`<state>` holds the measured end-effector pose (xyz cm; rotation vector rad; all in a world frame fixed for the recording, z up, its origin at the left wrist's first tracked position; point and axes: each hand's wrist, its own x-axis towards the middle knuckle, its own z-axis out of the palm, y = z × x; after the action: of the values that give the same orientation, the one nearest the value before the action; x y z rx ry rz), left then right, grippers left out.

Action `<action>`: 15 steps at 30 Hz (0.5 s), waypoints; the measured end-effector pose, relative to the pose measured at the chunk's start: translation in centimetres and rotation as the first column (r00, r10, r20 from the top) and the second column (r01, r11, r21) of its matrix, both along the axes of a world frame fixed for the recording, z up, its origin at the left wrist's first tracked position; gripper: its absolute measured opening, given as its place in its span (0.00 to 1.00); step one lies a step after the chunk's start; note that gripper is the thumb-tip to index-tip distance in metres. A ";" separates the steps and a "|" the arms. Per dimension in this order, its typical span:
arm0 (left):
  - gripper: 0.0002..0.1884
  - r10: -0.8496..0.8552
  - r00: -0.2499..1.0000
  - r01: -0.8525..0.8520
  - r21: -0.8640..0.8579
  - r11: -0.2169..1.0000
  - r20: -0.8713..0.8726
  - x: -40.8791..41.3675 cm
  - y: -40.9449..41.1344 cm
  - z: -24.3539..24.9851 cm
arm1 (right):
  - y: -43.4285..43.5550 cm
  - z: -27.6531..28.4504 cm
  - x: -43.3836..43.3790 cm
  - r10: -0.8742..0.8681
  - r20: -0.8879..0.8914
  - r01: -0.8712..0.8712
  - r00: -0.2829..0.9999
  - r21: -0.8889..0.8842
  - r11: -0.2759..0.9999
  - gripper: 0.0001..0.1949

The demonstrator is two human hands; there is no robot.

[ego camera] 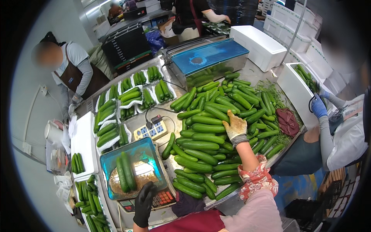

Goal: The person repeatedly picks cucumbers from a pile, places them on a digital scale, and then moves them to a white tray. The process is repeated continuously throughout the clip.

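Note:
My right hand [236,127], in a stained pale glove, is at a large heap of cucumbers [205,127]. Its thumb and forefinger spread around the end of one cucumber [216,112]; whether they grip it is unclear. In a black glove, my left hand [145,201] is raised at the front edge of the weighing scale [171,174], apparently holding nothing. Two cucumbers [125,172] lie side by side on the scale's blue-rimmed pan [149,156]. Behind the scale, several cucumber packs [130,97] in white foam netting stand in rows.
A power strip [149,130] with cables lies beyond the scale. Behind the heap sits a blue-topped metal machine [208,56]. White foam boxes [84,145] line the left side. At right, a co-worker's blue-gloved hand [318,105] holds scissors over another foam box [297,90]. Another person stands at left.

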<state>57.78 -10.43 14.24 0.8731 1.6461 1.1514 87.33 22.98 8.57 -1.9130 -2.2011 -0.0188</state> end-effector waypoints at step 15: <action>0.22 -0.049 0.992 0.048 -0.006 0.999 -0.115 2.1 1.0 1.5 | 9.1 0.5 1.8 -0.035 -0.081 0.051 0.996 0.213 0.976 0.22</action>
<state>59.91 -9.41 15.70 0.9883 1.7097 1.0818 89.09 32.04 9.11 -1.8113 -2.0171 -0.1809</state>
